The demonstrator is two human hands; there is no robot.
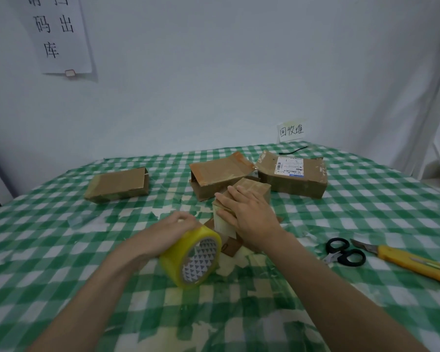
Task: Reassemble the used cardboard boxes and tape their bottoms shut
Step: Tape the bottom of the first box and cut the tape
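Hands both busy at bench centre: left hand (pixel 172 228) curled over the top of a yellow tape roll (pixel 192 257), gripping it, roll standing on edge on the checked cloth (pixel 61 262). Right hand (pixel 247 212) lies flat with straight fingers pressed on a small cardboard box (pixel 254 189), which stands just right of the roll, near it but whether touching can't tell; a loose flap (pixel 230 246) shows below the palm. Behind the small box and touching it, an open box (pixel 219 177) with an orange taped edge; right of that, touching it, a bigger box (pixel 294 177) with a shipping label. A flat closed box (pixel 117 185) sits well apart at far left. Scissors (pixel 344 251) and a yellow box cutter (pixel 412 261) lie side by side at right, near the right forearm. Open cloth left of the roll and along the near edge. Wall close behind the boxes, with a paper sign (pixel 57 34) upper left and a small note (pixel 291 130) at the bench's back edge.
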